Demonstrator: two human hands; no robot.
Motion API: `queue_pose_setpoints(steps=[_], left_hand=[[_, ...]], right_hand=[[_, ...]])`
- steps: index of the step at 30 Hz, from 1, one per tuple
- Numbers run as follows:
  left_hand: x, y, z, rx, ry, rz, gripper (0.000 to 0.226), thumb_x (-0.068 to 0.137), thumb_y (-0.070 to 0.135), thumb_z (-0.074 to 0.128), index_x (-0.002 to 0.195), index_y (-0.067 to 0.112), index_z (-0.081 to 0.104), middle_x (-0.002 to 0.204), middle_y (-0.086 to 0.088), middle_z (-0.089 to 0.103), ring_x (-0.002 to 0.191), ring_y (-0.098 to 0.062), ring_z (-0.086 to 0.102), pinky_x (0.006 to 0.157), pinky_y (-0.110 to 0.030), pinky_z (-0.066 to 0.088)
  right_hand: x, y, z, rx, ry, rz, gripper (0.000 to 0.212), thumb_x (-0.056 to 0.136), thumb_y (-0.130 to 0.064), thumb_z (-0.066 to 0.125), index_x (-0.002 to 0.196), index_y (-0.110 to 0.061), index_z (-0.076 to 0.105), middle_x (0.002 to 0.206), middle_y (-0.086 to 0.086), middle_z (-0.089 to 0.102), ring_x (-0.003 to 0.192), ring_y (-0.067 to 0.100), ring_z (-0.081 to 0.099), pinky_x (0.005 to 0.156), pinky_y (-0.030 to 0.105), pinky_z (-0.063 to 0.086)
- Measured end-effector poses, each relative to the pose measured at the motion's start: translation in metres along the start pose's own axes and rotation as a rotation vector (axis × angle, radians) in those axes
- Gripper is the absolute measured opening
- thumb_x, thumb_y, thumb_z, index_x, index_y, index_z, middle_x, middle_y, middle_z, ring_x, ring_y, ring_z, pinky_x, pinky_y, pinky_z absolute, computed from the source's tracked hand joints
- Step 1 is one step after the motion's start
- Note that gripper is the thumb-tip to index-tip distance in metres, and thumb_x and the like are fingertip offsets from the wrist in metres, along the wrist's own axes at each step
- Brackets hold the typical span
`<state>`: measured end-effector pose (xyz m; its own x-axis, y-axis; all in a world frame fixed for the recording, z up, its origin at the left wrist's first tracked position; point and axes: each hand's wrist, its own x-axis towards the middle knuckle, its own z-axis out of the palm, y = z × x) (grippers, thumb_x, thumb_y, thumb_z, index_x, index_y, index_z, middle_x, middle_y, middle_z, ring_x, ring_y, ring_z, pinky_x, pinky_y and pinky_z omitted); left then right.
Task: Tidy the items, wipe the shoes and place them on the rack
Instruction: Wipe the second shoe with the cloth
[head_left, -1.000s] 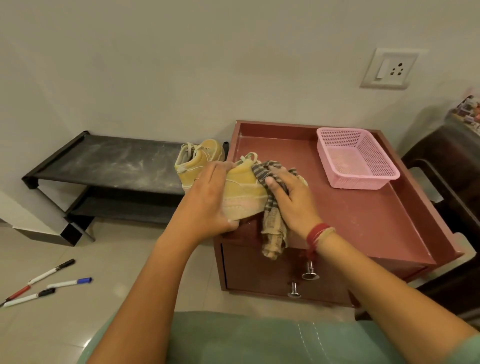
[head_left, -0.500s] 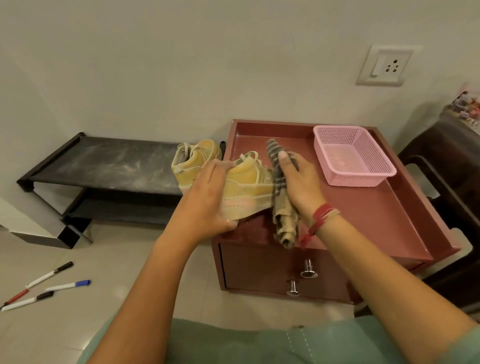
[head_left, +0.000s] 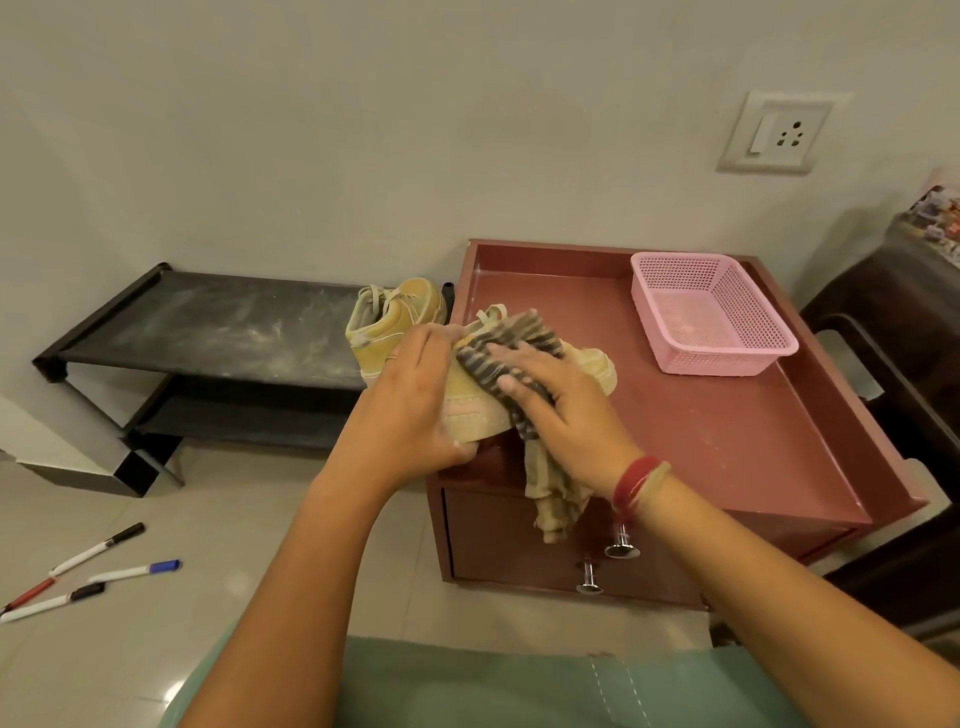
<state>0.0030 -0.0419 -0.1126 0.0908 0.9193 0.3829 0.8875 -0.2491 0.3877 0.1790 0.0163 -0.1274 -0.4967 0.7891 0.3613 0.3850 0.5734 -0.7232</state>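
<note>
My left hand (head_left: 415, 400) grips the heel end of a yellow sneaker (head_left: 470, 410) held over the front left corner of the reddish cabinet (head_left: 727, 431). My right hand (head_left: 561, 410) presses a striped cloth (head_left: 514, 343) onto the shoe's upper; the cloth's loose end hangs down past the cabinet front. The shoe's toe (head_left: 597, 366) shows beyond the cloth. The second yellow sneaker (head_left: 392, 317) stands on the top shelf of the black shoe rack (head_left: 208, 322), at its right end.
A pink mesh basket (head_left: 711, 312) sits at the back right of the cabinet top. Several marker pens (head_left: 96, 564) lie on the tiled floor at the left. Two drawer knobs (head_left: 621, 545) stick out below the hands. Dark furniture (head_left: 893, 353) stands to the right.
My right hand has brought the cloth from the shoe's toe side back over its upper, toward my left hand. The shoe stays in my left hand.
</note>
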Motion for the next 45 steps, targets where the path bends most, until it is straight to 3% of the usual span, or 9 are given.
queue_pose_setpoints(steps=[9, 17, 19, 22, 26, 32, 36, 41, 45], left_hand=[[0.0, 0.004, 0.0, -0.016, -0.012, -0.053, 0.099, 0.058, 0.029, 0.083, 0.141, 0.018, 0.03, 0.133, 0.004, 0.033, 0.12, -0.012, 0.038, 0.087, -0.023, 0.038], [0.004, 0.009, 0.009, -0.02, 0.035, -0.147, 0.099, 0.062, 0.032, 0.079, 0.145, 0.018, 0.025, 0.141, -0.002, 0.028, 0.129, -0.022, 0.034, 0.094, -0.029, 0.038], [0.005, 0.009, 0.009, -0.011, 0.051, -0.161, 0.094, 0.064, 0.033, 0.077, 0.144, 0.017, 0.029, 0.139, -0.003, 0.033, 0.126, -0.025, 0.041, 0.089, -0.031, 0.043], [0.006, 0.006, 0.007, -0.005, 0.048, -0.167, 0.097, 0.062, 0.039, 0.08, 0.142, 0.016, 0.031, 0.136, -0.002, 0.037, 0.124, -0.023, 0.042, 0.087, -0.03, 0.041], [0.006, 0.009, 0.004, 0.059, 0.027, -0.18, 0.102, 0.06, 0.044, 0.083, 0.143, 0.019, 0.029, 0.138, 0.0, 0.036, 0.123, -0.022, 0.042, 0.085, -0.033, 0.043], [0.006, 0.006, 0.004, 0.018, 0.036, -0.179, 0.1, 0.062, 0.046, 0.082, 0.142, 0.017, 0.031, 0.138, 0.0, 0.037, 0.124, -0.021, 0.042, 0.085, -0.029, 0.039], [0.007, 0.009, 0.004, 0.074, 0.028, -0.183, 0.102, 0.06, 0.045, 0.084, 0.143, 0.018, 0.03, 0.139, 0.001, 0.036, 0.123, -0.022, 0.043, 0.083, -0.029, 0.039], [0.006, 0.008, 0.004, 0.05, 0.048, -0.157, 0.1, 0.06, 0.045, 0.084, 0.142, 0.017, 0.033, 0.136, 0.0, 0.04, 0.122, -0.019, 0.043, 0.081, -0.025, 0.036], [0.007, 0.009, 0.002, 0.072, 0.029, -0.19, 0.104, 0.059, 0.046, 0.084, 0.143, 0.018, 0.03, 0.139, 0.001, 0.037, 0.125, -0.019, 0.041, 0.081, -0.026, 0.035]], right_hand=[[0.017, 0.013, -0.033, 0.016, 0.325, 0.216, 0.023, 0.098, -0.031, 0.045, 0.103, -0.021, 0.065, 0.09, -0.005, 0.068, 0.086, 0.016, 0.063, 0.08, 0.038, 0.05], [-0.006, -0.003, 0.013, -0.044, 0.006, -0.123, 0.039, 0.094, -0.033, 0.047, 0.13, -0.02, 0.055, 0.136, -0.011, 0.049, 0.135, 0.008, 0.034, 0.113, 0.019, 0.021], [-0.007, -0.005, 0.013, -0.153, -0.031, -0.21, 0.039, 0.094, -0.031, 0.049, 0.132, -0.025, 0.053, 0.143, -0.008, 0.045, 0.139, 0.013, 0.031, 0.115, 0.029, 0.019], [-0.006, 0.008, 0.012, -0.255, -0.008, -0.069, 0.042, 0.095, -0.035, 0.049, 0.135, -0.045, 0.042, 0.151, -0.015, 0.03, 0.144, 0.014, 0.018, 0.115, 0.049, 0.008], [0.005, 0.023, 0.001, -0.26, 0.184, 0.397, 0.04, 0.097, -0.045, 0.037, 0.135, -0.036, 0.044, 0.154, -0.011, 0.023, 0.145, 0.017, 0.011, 0.116, 0.054, 0.002], [-0.017, 0.007, 0.006, -0.137, -0.037, -0.049, 0.041, 0.094, -0.033, 0.043, 0.134, -0.042, 0.04, 0.147, -0.017, 0.034, 0.142, 0.012, 0.021, 0.118, 0.04, 0.01], [0.0, 0.029, -0.021, -0.233, 0.132, 0.302, 0.04, 0.098, -0.034, 0.043, 0.137, -0.025, 0.046, 0.147, -0.004, 0.04, 0.14, 0.018, 0.03, 0.116, 0.043, 0.011], [-0.019, 0.005, 0.002, -0.107, -0.063, -0.029, 0.041, 0.096, -0.021, 0.051, 0.136, -0.027, 0.047, 0.145, -0.014, 0.039, 0.14, 0.005, 0.021, 0.116, 0.026, 0.016], [-0.005, 0.024, -0.016, -0.295, 0.092, 0.18, 0.039, 0.097, -0.027, 0.046, 0.136, -0.027, 0.046, 0.145, -0.007, 0.042, 0.141, 0.016, 0.026, 0.118, 0.038, 0.01]])
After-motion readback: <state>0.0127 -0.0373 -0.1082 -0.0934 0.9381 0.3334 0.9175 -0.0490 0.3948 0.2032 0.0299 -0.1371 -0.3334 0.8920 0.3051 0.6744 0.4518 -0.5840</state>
